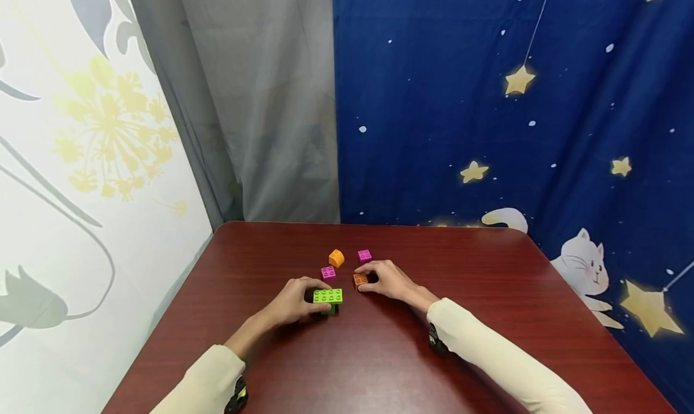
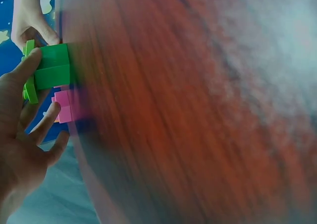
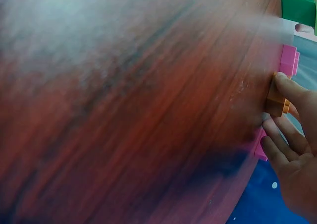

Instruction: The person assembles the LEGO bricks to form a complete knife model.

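Observation:
My left hand (image 1: 291, 299) grips a stack of toy building bricks between thumb and fingers. On top is a long lime-green brick (image 1: 328, 296) with two rows of studs; under it sits a darker green brick (image 2: 53, 65), best seen in the left wrist view. To the right, my right hand (image 1: 387, 279) pinches a brownish-orange brick (image 1: 359, 281) at the table, thumb on its near side. A magenta brick (image 1: 328, 272) lies just beyond the green stack, and another magenta brick (image 1: 364, 255) lies behind the right hand's fingers.
A yellow-orange brick with a rounded top (image 1: 336, 258) lies between and behind the magenta ones. Everything rests on a dark red wooden table (image 1: 368, 366). Behind it hang a grey curtain (image 1: 287, 112) and a blue star-patterned curtain (image 1: 423, 100); a white patterned panel (image 1: 81, 233) stands at left.

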Demonstrator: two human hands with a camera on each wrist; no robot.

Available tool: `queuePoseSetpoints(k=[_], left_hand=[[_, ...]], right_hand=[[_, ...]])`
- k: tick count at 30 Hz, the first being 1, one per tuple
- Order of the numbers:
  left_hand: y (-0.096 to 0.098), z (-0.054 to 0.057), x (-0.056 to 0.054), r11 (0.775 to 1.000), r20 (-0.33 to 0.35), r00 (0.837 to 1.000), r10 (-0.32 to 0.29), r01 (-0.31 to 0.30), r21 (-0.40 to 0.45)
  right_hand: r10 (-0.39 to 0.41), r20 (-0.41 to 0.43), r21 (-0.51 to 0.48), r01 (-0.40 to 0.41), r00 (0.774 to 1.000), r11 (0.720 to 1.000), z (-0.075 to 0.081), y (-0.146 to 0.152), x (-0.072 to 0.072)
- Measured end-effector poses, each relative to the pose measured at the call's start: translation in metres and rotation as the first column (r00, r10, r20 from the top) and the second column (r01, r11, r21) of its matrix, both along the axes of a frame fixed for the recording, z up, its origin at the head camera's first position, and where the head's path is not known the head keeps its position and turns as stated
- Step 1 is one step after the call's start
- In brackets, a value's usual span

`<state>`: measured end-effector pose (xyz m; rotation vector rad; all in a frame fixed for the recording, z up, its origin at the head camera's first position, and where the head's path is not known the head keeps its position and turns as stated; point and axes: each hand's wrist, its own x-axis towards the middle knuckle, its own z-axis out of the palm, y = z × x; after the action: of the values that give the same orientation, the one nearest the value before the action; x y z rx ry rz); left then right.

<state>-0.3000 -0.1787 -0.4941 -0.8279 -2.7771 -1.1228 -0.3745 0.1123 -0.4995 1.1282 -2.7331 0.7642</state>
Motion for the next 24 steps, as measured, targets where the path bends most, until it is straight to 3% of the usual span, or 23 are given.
queuePoseSetpoints(k=[11, 24], left_hand=[[-0.001, -0.001, -0.002, 1.0, 0.016, 1.0, -0.001, 0.001, 0.014], [0.0, -0.001, -0.003, 1.0, 0.018, 1.0, 0.001, -0.001, 0.001]], right_hand=[[0.005, 0.005, -0.043, -0.005, 1.0, 0.999, 0.002, -0.003, 0.002], [0.033, -0.063, -0.026, -0.035, 0.997, 0.999, 0.023, -0.01, 0.014]])
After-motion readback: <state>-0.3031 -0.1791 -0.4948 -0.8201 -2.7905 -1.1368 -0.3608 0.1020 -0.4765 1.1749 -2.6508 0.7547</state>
